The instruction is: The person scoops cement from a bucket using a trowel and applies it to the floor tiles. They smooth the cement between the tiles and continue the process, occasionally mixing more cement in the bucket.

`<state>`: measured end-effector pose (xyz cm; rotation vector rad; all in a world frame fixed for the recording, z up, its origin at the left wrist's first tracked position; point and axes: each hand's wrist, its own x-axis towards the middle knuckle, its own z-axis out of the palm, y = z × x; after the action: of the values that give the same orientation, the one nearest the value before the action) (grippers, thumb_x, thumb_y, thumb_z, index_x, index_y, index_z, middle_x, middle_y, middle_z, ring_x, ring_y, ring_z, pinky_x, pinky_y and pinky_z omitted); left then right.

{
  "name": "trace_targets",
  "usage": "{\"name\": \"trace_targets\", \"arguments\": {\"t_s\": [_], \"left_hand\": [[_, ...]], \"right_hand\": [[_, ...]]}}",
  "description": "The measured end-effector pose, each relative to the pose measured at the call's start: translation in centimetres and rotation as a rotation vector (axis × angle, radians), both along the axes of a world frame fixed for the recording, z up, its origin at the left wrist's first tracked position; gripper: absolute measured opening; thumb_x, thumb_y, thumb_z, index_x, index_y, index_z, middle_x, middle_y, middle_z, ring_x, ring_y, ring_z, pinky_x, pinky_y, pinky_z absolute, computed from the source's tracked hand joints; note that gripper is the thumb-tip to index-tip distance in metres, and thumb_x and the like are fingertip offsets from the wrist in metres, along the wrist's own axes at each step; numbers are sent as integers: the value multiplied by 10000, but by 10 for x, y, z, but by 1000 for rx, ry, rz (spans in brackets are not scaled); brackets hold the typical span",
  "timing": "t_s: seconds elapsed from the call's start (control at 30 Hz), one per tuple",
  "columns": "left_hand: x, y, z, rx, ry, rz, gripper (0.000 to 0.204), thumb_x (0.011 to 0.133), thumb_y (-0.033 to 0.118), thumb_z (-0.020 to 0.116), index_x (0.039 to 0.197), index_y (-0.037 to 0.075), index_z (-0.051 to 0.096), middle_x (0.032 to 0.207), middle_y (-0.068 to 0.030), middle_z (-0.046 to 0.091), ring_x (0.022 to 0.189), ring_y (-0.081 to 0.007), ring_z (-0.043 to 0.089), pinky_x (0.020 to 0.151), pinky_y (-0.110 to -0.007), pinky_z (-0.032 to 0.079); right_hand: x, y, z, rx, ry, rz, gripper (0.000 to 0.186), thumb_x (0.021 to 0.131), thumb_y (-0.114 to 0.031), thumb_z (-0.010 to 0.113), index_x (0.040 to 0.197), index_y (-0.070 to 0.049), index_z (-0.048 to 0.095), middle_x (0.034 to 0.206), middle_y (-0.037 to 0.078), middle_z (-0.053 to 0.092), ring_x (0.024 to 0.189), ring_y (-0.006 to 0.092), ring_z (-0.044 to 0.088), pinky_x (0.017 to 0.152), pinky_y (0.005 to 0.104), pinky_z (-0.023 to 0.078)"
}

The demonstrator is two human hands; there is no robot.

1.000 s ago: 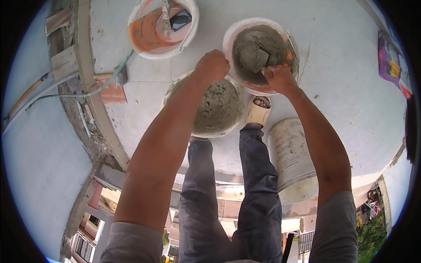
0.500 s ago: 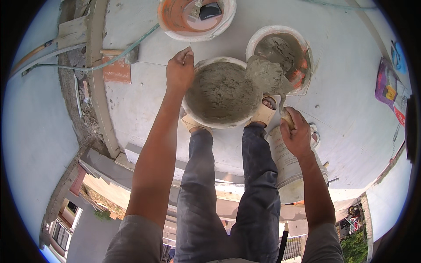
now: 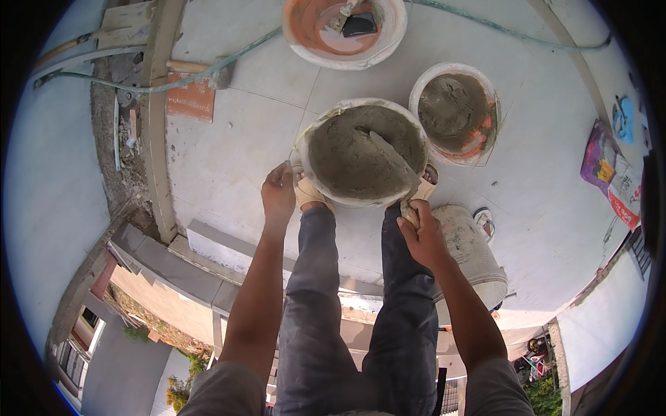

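Observation:
A tub of grey wet mortar [image 3: 340, 156] stands between my feet. My right hand [image 3: 427, 239] is closed round the wooden handle of a trowel [image 3: 388, 156]. The trowel's blade lies edge-on in the mortar, pointing away from me to the left. Just left of the tub's rim, my left hand [image 3: 279, 197] has its fingers pinched together; whether something thin is in them I cannot make out. A second, smaller tub of mortar [image 3: 454, 111], stained orange inside, sits beyond to the right.
An orange-lined basin [image 3: 399, 38] with some liquid and a dark object stands at the far side. A green hose [image 3: 243, 57] runs across the floor near a hammer [image 3: 222, 75]. By my right leg lies a whitish bucket [image 3: 465, 243]. Printed bags [image 3: 610, 170] lie far right.
My right hand has brought the trowel from the smaller tub, where it carried a mortar lump, into the near tub. My left hand has dropped back toward me along the rim.

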<state>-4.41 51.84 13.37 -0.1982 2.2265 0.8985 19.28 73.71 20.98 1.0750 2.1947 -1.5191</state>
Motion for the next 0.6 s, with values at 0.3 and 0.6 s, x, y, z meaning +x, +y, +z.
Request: {"name": "trace_targets", "arguments": {"t_s": [0.3, 0.6], "left_hand": [[-41, 72, 0, 38, 101, -94, 440, 930, 227, 612, 1241, -81, 571, 1093, -153, 665, 976, -176, 643, 849, -287, 498], [-129, 198, -67, 361, -475, 394, 634, 939, 276, 637, 1393, -42, 330, 1337, -177, 466, 1201, -304, 517, 1004, -403, 474]], "right_hand": [[38, 68, 20, -94, -52, -406, 310, 952, -149, 595, 1207, 7, 512, 753, 45, 567, 581, 92, 517, 537, 266, 442], [75, 53, 45, -239, -253, -651, 383, 969, -193, 552, 1262, 49, 508, 724, 26, 552, 551, 72, 486, 496, 239, 410]]}}
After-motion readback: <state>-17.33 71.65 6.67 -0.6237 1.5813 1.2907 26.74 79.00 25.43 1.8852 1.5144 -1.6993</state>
